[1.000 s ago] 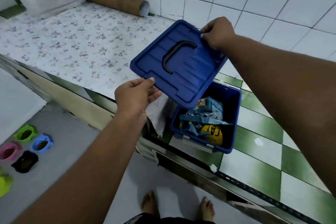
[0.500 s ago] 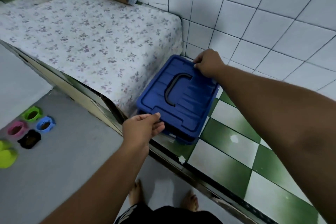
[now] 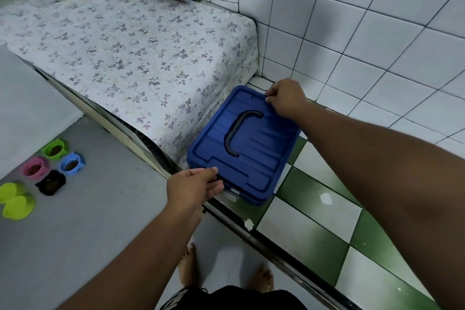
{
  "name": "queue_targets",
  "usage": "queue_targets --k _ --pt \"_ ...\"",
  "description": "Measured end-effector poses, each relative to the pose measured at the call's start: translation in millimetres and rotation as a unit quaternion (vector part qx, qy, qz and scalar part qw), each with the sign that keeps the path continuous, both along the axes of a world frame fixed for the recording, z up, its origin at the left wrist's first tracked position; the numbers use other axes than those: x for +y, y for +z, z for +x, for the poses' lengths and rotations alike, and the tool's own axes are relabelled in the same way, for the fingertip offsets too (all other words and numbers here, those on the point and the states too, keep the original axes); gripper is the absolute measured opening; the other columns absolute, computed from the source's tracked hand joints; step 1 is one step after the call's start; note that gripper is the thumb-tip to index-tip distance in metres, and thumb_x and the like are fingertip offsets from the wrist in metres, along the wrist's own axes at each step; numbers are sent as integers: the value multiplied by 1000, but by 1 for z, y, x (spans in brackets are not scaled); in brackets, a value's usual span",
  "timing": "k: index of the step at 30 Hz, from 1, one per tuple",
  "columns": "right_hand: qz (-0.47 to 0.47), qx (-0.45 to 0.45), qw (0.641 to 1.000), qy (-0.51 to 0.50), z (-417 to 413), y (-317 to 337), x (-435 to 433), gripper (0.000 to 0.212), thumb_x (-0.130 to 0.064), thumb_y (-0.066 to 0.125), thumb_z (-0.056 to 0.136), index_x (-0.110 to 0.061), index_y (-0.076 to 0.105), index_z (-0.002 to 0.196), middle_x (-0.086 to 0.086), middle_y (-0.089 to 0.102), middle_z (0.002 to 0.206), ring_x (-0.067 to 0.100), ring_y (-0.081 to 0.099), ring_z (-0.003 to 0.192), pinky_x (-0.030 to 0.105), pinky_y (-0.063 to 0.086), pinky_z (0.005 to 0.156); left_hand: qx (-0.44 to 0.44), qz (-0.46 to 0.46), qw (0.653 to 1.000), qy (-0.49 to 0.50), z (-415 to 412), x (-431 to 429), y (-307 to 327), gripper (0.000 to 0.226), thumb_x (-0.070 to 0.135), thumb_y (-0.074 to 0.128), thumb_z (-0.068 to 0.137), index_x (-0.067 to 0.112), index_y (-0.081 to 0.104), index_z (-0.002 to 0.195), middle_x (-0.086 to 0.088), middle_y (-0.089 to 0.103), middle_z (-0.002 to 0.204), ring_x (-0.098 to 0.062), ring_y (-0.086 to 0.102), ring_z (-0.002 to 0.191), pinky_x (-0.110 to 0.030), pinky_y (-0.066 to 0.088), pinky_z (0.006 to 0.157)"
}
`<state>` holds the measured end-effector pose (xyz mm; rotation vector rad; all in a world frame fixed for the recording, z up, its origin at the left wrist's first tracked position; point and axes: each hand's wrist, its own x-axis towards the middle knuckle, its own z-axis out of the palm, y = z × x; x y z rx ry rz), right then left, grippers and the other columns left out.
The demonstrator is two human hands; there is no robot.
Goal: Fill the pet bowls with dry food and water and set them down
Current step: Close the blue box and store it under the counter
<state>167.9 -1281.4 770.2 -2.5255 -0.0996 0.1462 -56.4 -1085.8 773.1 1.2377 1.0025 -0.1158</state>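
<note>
Blue ribbed plastic box lid (image 3: 254, 158), centre frame: likely stiff, light, slick. Left hand (image 3: 193, 187) pinches near edge, right hand (image 3: 285, 98) far edge; black handle (image 3: 237, 131) offers surer hold.

Single head view looks steeply down, close over both outstretched arms and floor

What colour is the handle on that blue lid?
Black, a curved handle on the blue lid; seen in the head view.
</note>
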Motion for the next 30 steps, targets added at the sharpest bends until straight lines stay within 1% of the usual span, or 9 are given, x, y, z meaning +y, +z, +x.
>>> queue_targets --k 6,13,17,21,24,25,27,29,30 --pt "22 -9 1000 -7 -8 -4 2 18 -14 70 91 -11 76 108 8 74 109 18 65 97 23 46 86 7 6 1000 -8 -1 7 -5 20 5 82 85 -4 68 97 -20 74 85 -23 74 59 -29 62 56" --pt "38 -43 998 -10 -19 -8 3 19 -15 65 94 -9 73 110 9 70 115 22 64 106 22 42 86 -1 14 1000 -18 -2 9 -8 17 6 82 85 -2 67 92 -19 74 86 -23 75 62 -27 61 55" --pt "41 -54 998 -16 -26 -10 3 19 -14 64 95 -8 73 111 7 67 116 18 61 104 19 39 85 -5 20 1000 -21 -4 10 -13 19 6 82 86 -1 66 93 -19 74 86 -22 75 63 -29 62 58" --pt "39 -65 997 -15 -30 -13 3 20 -11 64 93 -4 73 110 9 67 112 20 61 103 19 37 83 -4 32 999 -27 -9 12 -19 31 12 86 82 2 61 97 -17 71 85 -20 72 60 -35 64 63" --pt "37 -36 999 -12 -23 -15 3 20 -13 66 92 -6 72 110 11 69 111 26 64 104 21 40 81 6 16 1000 -18 -12 15 -25 50 21 91 77 3 60 112 -14 67 96 -20 69 77 -37 65 72" --pt "27 -17 999 -12 -20 -13 3 23 -16 67 92 -7 69 114 11 68 114 27 63 106 23 41 82 11 -3 1000 -21 -14 16 -26 55 24 90 78 4 59 118 -13 68 102 -20 70 85 -37 65 76" --pt "8 40 999 -11 -14 -9 2 42 -25 66 94 -9 56 131 13 60 130 29 57 118 28 42 91 14 -59 997 -37 -16 17 -28 55 25 87 81 1 60 123 -15 72 112 -25 73 99 -38 65 81" --pt "-19 89 996 -7 -9 -4 0 62 -33 64 96 -7 39 146 16 48 145 33 48 130 34 39 103 -3 -100 994 -41 -16 15 -28 42 21 82 87 1 65 120 -16 76 112 -28 75 100 -38 64 81" --pt "-43 99 994 -2 -7 -2 -1 64 -35 63 96 -4 38 146 17 46 147 34 47 132 36 39 105 -11 -108 993 -36 -16 13 -27 34 18 79 89 2 67 117 -15 78 108 -28 76 97 -37 64 80"
